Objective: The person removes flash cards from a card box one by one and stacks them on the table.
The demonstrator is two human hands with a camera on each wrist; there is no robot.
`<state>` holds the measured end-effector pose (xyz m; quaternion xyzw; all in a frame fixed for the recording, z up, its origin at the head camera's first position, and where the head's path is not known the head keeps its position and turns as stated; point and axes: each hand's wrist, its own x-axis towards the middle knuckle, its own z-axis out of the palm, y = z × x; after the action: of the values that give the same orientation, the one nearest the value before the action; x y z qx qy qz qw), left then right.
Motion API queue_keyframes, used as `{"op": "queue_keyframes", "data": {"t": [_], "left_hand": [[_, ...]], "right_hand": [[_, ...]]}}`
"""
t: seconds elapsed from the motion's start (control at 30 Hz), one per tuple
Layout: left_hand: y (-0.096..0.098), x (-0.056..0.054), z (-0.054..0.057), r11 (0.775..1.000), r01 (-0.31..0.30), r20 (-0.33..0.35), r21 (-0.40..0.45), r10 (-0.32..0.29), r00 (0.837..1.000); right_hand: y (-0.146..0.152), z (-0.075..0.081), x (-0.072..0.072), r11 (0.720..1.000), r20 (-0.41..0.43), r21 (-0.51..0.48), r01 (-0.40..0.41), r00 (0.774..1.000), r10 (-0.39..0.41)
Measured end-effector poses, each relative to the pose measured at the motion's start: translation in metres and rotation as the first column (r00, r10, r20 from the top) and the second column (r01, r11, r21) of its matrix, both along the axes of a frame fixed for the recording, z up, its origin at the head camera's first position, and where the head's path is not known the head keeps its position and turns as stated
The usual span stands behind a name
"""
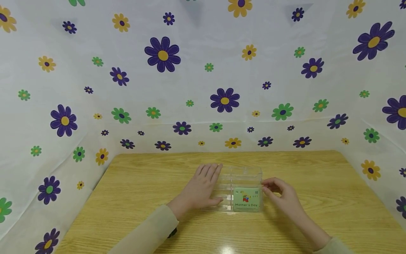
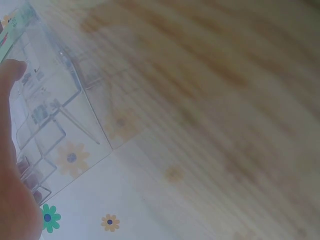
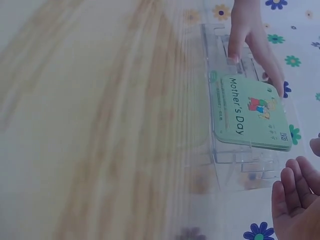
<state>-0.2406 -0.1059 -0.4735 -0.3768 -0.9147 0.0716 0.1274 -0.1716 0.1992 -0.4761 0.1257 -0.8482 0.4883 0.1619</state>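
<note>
A clear plastic organizer (image 1: 226, 176) with divided slots lies on the table. At its near right corner sits a stack of pale green cards (image 1: 246, 200), also visible in the right wrist view (image 3: 245, 112); the top one reads "Mother's Day". My left hand (image 1: 203, 188) rests across the organizer's left part, fingers fairly straight towards the far side and thumb on the nearer side. At the right edge, beside the cards, is my right hand (image 1: 283, 195). Its fingers (image 3: 297, 187) look loosely bent, with nothing seen between them and the thumb.
The wooden table (image 1: 136, 197) extends around the organizer. A white cloth with printed flowers (image 1: 190, 81) hangs behind the table and along both sides. Something dark (image 1: 172, 233), only partly visible, shows by the left sleeve cuff.
</note>
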Motion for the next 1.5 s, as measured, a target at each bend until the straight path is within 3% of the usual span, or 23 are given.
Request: {"op": "queue_keyframes", "data": {"t": [0.37,0.77,1.1,1.5], "left_hand": [[0.001,0.0,-0.001,1.0,-0.006,0.03,0.003,0.005,1.0],[0.0,-0.001,-0.002,1.0,-0.009,0.016,-0.004,0.009,1.0],[0.0,-0.001,-0.001,1.0,-0.009,0.033,0.005,0.008,0.999],[-0.001,0.0,0.0,1.0,-0.005,0.024,0.001,0.005,1.0]], "right_hand": [[-0.003,0.001,0.001,0.998,0.141,-0.052,0.021,0.99,-0.013],[-0.005,-0.001,-0.002,0.994,0.219,-0.097,0.039,0.976,-0.017],[-0.008,0.001,-0.003,0.991,0.308,-0.095,0.092,0.95,-0.059],[-0.011,-0.002,-0.005,0.989,0.289,-0.095,0.115,0.954,-0.083]]}}
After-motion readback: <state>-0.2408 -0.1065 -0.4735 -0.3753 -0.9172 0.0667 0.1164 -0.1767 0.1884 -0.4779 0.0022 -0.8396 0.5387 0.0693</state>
